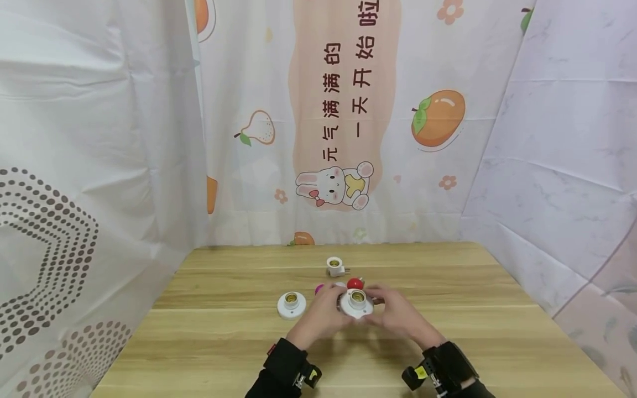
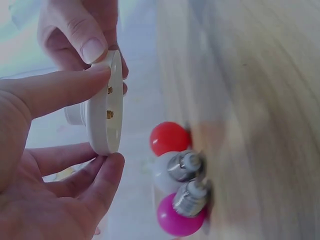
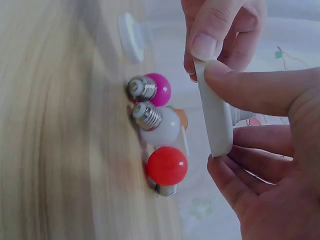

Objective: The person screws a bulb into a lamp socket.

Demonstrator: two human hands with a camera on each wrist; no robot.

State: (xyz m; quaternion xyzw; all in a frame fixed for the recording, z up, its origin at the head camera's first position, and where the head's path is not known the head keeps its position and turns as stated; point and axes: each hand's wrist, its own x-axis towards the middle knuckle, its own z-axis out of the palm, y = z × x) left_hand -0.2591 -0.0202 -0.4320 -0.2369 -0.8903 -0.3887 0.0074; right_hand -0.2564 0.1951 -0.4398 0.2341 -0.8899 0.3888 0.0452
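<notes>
Both hands hold one round white screw lamp holder (image 1: 357,313) above the table, its socket opening facing up in the head view. My left hand (image 1: 329,313) pinches one side of the disc base between thumb and fingers. Opposite it, my right hand (image 1: 395,314) grips the other side the same way. Two brass terminals show on the hollow underside in the left wrist view. Just beyond the hands lie three bulbs with metal screw caps: a red bulb (image 3: 167,166), a white bulb (image 3: 167,127) and a magenta bulb (image 3: 161,90).
A second round white lamp holder (image 1: 291,313) sits on the wooden table (image 1: 224,331), left of the hands. Farther back is a small white socket with plug pins (image 1: 335,268). A printed curtain (image 1: 249,182) hangs behind the table.
</notes>
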